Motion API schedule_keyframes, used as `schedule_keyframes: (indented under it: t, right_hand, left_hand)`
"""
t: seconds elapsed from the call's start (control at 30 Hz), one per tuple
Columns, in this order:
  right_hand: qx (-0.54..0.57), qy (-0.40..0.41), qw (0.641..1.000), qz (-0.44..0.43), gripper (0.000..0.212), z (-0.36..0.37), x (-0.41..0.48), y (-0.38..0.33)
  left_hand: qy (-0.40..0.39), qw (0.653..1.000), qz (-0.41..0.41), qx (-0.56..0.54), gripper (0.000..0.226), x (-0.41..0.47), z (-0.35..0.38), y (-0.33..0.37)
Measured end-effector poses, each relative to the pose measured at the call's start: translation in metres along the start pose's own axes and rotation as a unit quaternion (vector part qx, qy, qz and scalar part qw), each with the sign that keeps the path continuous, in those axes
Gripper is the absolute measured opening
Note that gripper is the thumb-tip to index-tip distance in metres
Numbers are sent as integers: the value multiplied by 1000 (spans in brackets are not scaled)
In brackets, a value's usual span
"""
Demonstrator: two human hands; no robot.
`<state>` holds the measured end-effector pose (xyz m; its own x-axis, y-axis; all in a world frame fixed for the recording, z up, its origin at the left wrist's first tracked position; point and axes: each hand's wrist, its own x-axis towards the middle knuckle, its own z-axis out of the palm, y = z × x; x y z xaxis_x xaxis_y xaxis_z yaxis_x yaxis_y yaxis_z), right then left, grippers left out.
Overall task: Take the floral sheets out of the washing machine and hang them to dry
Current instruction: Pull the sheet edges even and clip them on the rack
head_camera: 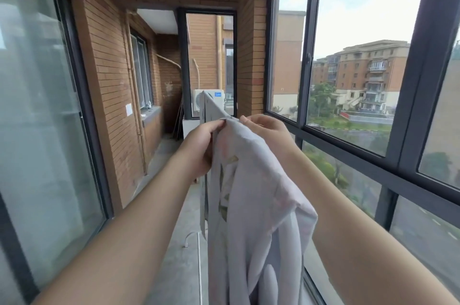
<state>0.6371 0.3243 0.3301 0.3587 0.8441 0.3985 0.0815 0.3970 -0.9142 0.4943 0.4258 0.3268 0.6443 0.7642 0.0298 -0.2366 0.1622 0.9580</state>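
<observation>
A pale floral sheet (251, 195) hangs in folds in front of me, faint pink and green print showing. Its top edge stretches away as a taut strip toward the far end of the balcony. My left hand (202, 147) pinches the sheet's top edge with thumb and fingers. My right hand (270, 134) is on the other side of the same edge, fingers curled over the cloth. Part of the sheet drapes over my right forearm. Whatever line or rail carries the sheet is hidden by the fabric.
I stand on a narrow enclosed balcony. Brick wall and sliding glass door (39, 115) on the left, dark-framed windows (348, 95) on the right. An air conditioner unit (201, 103) sits at the far end. A white metal frame (196, 242) stands low on the concrete floor.
</observation>
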Motion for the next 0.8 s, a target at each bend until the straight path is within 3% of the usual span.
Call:
schedule_keyframes:
  t: [0.17, 0.27, 0.33, 0.43, 0.5, 0.57, 0.63, 0.7, 0.8]
  right_hand:
    - [83, -78, 993, -24, 26, -12, 9, 17]
    - [-61, -24, 995, -80, 14, -17, 21, 24]
    - [-186, 32, 973, -131, 9, -16, 29, 26]
    - [-229, 60, 959, -157, 9, -12, 40, 22]
    - [-176, 51, 977, -109, 17, -8, 47, 17]
    - [-69, 52, 996, 4, 18, -2, 54, 12]
    - [-28, 68, 991, 115, 25, 2, 58, 12]
    - [5, 62, 983, 173, 32, 5, 60, 15]
    - [64, 61, 977, 193, 10, 12, 63, 12]
  left_hand:
    - [30, 999, -6, 14, 43, 19, -5, -5]
    - [39, 999, -7, 12, 47, 30, -8, -6]
    - [45, 999, 8, 10, 37, 37, -8, -4]
    - [66, 998, 17, 19, 39, 48, -7, 2]
    - [65, 997, 17, 25, 50, 56, -7, 5]
    - [55, 998, 18, 24, 50, 61, -6, 4]
    - [45, 999, 8, 20, 51, 64, -7, 1]
    - [34, 999, -10, 14, 56, 67, -10, -3]
    - [31, 999, -21, 10, 45, 70, -10, 0]
